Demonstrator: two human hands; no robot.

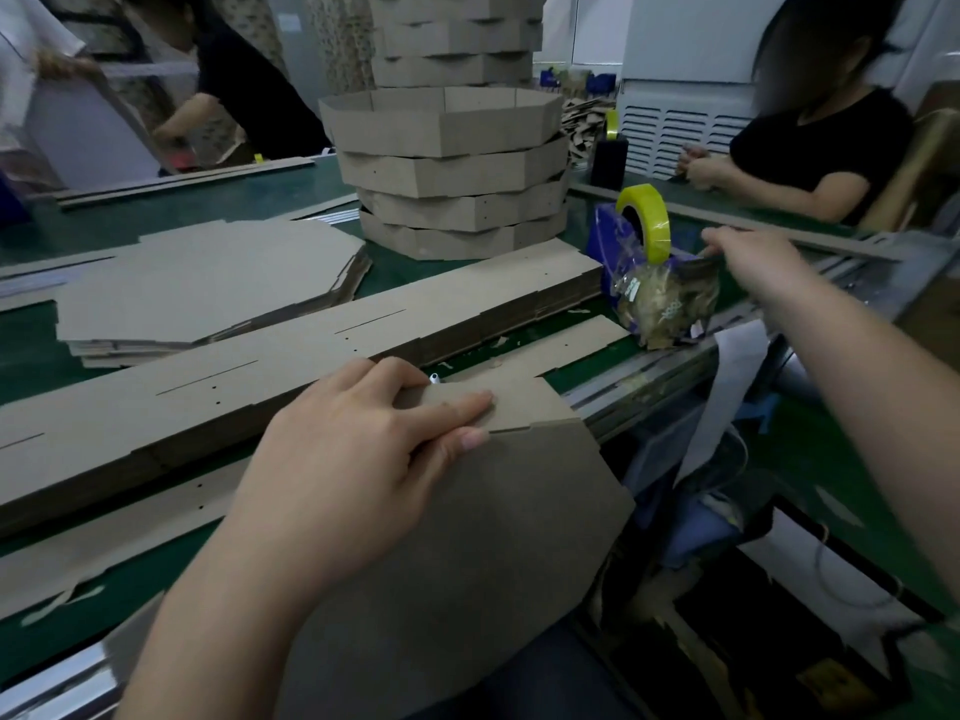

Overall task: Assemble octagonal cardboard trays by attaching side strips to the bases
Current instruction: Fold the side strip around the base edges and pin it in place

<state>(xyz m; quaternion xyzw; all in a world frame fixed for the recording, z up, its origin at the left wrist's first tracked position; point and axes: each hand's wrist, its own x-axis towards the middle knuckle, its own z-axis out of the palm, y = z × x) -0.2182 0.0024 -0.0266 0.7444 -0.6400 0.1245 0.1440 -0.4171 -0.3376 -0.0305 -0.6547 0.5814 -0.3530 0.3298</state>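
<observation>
L hand (353, 459) grips base (493, 537) (R hand (753, 262): tape (655, 226)).

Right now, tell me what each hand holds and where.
Left hand grips the cardboard base at its top edge. Right hand pinches at the dispenser, apparently the end of the yellow tape.

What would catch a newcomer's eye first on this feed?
The tall stack of finished octagonal trays at centre back stands out first. In the foreground, the left hand grips a cardboard base. At right, the right hand reaches to the front of the blue dispenser, which carries a yellow tape roll.
</observation>
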